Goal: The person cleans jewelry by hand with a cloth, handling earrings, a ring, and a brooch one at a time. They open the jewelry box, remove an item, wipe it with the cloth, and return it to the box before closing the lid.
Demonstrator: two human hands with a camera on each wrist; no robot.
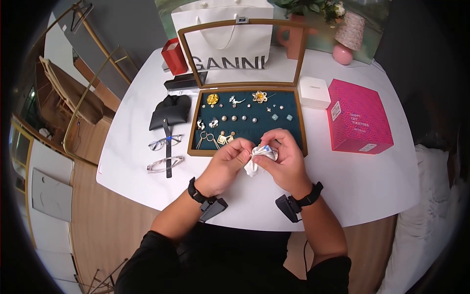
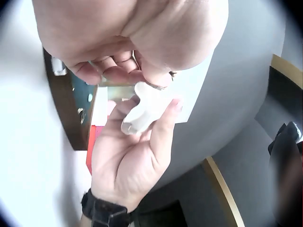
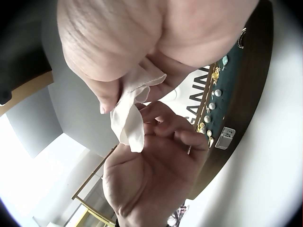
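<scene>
A crumpled white cloth (image 1: 265, 153) with blue marks is bunched in my right hand (image 1: 290, 164), gripped between thumb and fingers. My left hand (image 1: 226, 165) meets it from the left, its thumb and fingertips pinched together right at the cloth's edge. In the left wrist view, a small dark bit (image 2: 173, 74) shows at the left fingertips; I cannot tell what it is. The cloth's loose end hangs below in the right wrist view. Just beyond both hands lies an open jewellery box (image 1: 195, 132), lined in dark green and holding rows of earrings and brooches.
Left of the box are a black case (image 1: 170, 112), a black strap (image 1: 169, 164) and two pairs of glasses (image 1: 165, 165). A white box (image 1: 314, 92) and a pink box (image 1: 360, 117) stand to the right. Behind the raised glass lid is a white paper bag (image 1: 223, 29).
</scene>
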